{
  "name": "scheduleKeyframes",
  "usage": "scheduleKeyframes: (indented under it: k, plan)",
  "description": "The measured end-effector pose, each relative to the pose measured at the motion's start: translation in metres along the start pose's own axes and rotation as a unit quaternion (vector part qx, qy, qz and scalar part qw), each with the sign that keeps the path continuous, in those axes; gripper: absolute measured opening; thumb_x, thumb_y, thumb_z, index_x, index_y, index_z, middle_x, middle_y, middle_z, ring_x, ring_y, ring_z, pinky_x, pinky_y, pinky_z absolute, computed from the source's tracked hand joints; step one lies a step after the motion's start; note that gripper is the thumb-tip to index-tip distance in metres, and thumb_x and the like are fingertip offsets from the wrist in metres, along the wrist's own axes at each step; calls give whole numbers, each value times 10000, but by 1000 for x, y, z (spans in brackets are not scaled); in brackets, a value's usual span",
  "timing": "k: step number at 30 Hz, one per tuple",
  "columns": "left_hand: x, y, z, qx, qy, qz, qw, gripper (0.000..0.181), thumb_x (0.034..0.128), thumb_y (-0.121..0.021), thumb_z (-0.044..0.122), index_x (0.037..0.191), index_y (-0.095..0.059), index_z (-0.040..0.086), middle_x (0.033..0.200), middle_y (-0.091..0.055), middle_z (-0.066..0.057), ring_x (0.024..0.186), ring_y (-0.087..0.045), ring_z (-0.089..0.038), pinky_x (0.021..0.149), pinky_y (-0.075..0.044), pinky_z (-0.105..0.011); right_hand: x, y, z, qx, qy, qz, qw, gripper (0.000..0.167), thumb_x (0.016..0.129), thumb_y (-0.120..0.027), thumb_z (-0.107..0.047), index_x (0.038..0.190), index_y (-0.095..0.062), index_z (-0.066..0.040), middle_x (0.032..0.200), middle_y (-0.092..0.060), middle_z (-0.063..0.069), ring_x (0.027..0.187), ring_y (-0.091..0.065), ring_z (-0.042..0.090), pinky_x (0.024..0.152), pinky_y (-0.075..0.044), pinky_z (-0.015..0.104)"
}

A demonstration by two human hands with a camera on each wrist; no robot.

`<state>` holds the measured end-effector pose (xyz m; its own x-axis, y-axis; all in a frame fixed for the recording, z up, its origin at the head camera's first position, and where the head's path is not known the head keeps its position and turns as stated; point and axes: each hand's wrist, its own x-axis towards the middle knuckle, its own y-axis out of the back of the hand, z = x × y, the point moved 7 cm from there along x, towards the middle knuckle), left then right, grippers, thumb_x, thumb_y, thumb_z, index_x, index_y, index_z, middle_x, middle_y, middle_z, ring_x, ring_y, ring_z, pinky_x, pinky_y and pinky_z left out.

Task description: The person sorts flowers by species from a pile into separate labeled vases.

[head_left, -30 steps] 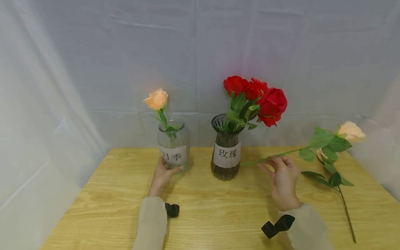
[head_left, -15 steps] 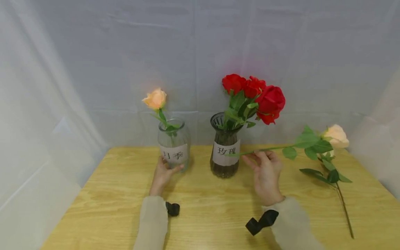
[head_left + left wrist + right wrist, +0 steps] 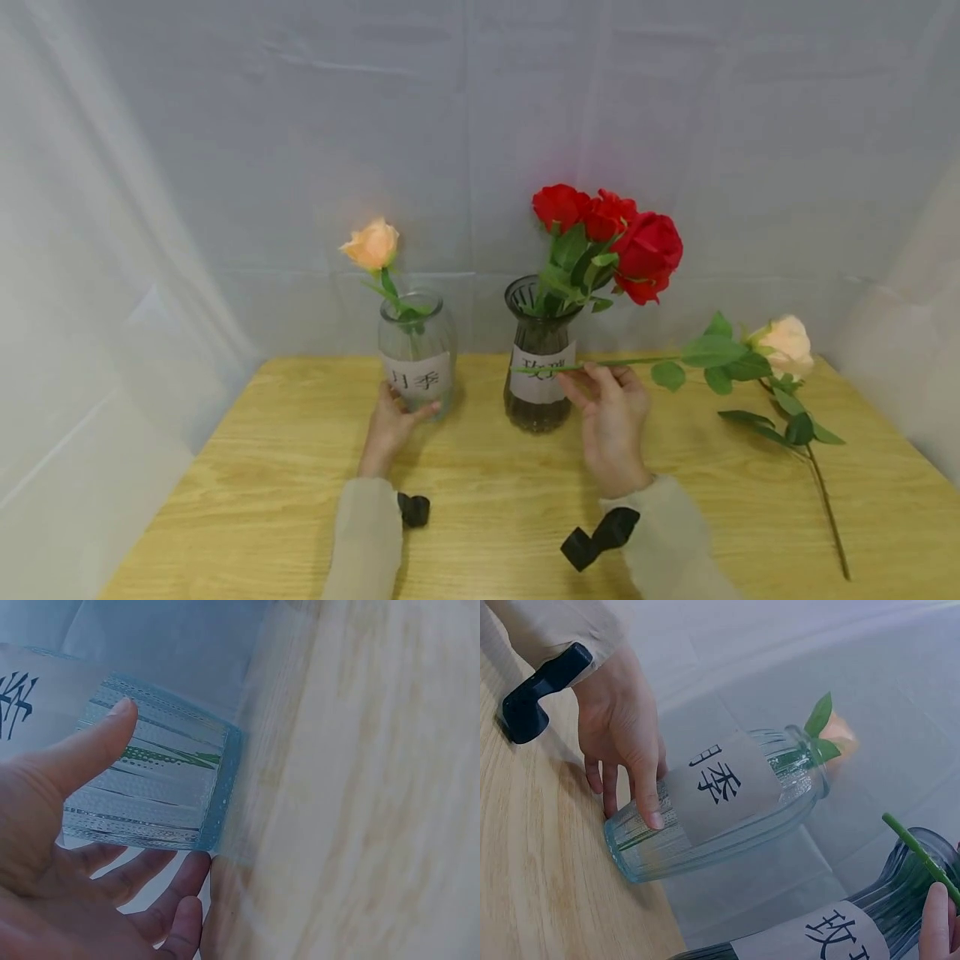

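My left hand [image 3: 392,429] holds the lower part of a clear glass vase [image 3: 415,336], thumb across its front and fingers behind. That vase bears a white label with dark characters, and one peach rose [image 3: 372,245] stands in it. With thumb and fingertips, my right hand [image 3: 615,429] pinches the green stem of a pale peach rose [image 3: 785,346]. The rose lies nearly level, bloom to the right; its stem end crosses in front of the dark glass vase [image 3: 537,415]. In the right wrist view, the stem end [image 3: 900,829] points towards the clear vase [image 3: 739,844].
Several red roses [image 3: 648,254] lean right out of the dark vase, which is also labelled. Another rose lies on the wooden table [image 3: 480,517] at the right, its brown stem [image 3: 828,508] towards the front. White cloth [image 3: 300,167] hangs behind.
My right hand has moved left with the rose, its stem end passing across the front of the dark vase. The left hand stays on the clear vase.
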<state>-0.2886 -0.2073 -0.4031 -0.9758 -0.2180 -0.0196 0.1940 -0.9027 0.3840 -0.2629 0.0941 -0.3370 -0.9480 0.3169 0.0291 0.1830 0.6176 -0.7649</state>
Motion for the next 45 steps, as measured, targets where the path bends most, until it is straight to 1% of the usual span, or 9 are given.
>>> scheduleKeyframes:
  k: [4,8,13,17,22,27,30,37,45]
  plan:
    - [-1,1,1,-29,-43,12,10000,822,903,-773,129,1496,-237,-67,1511,-321,-367,1323,-415,-544,1078,-383,-615,0,-5,3,-67,50,24,10000,156,969,-505,95,849,-483,-2,890,-583,101,688,-676,193,757,-618,399]
    - [-2,2,1,-65,-47,-37,10000,843,901,-775,125,1508,-221,-61,1510,-317,-360,1327,-412,-543,1078,-384,-613,-2,-11,5,-92,57,30,9999,165,976,-521,81,845,-476,-10,877,-564,92,705,-671,195,775,-615,413]
    - [-6,3,2,71,-101,-94,9999,846,906,-776,141,1503,-212,-61,1500,-315,-375,1321,-411,-559,1071,-390,-618,-3,-16,9,-32,15,27,10000,155,997,-513,63,869,-474,-15,856,-561,77,722,-674,192,771,-615,403]
    - [-9,3,1,128,-143,-138,9997,832,904,-779,136,1487,-221,-66,1487,-323,-384,1311,-425,-554,1065,-398,-613,-4,-20,13,70,-27,75,9999,131,1001,-516,56,890,-484,-7,915,-559,106,728,-674,195,762,-616,393]
    - [-10,3,2,45,-196,-233,9995,830,897,-783,120,1477,-218,-66,1477,-326,-385,1300,-437,-552,1055,-412,-604,-7,-25,15,165,18,20,9999,96,989,-506,81,918,-484,21,963,-541,135,730,-673,204,775,-614,398]
    - [-12,3,3,-136,-159,-318,9993,837,889,-786,107,1482,-217,-56,1488,-313,-372,1324,-410,-548,1069,-401,-600,-10,-33,18,372,19,-127,9992,34,974,-517,99,967,-496,72,909,-586,142,738,-701,222,801,-606,442]
    - [-13,4,2,-242,-122,-347,9990,846,877,-791,83,1485,-220,-57,1492,-308,-369,1337,-396,-546,1082,-389,-598,-11,-38,21,427,8,-179,9989,40,979,-515,92,952,-505,63,890,-600,140,733,-708,228,821,-597,471]
    - [-14,2,4,-342,-166,-426,9984,864,877,-786,60,1504,-206,-65,1508,-294,-369,1336,-399,-547,1084,-389,-596,-15,-50,25,507,113,-151,9985,79,981,-513,97,923,-500,44,894,-582,160,714,-699,236,793,-607,441]
    - [-14,4,4,-320,-210,-401,9985,872,871,-795,64,1497,-205,-82,1486,-311,-378,1321,-415,-551,1080,-392,-598,-19,-64,32,321,353,-222,9986,108,954,-566,116,888,-520,44,934,-599,177,742,-718,220,779,-612,393]
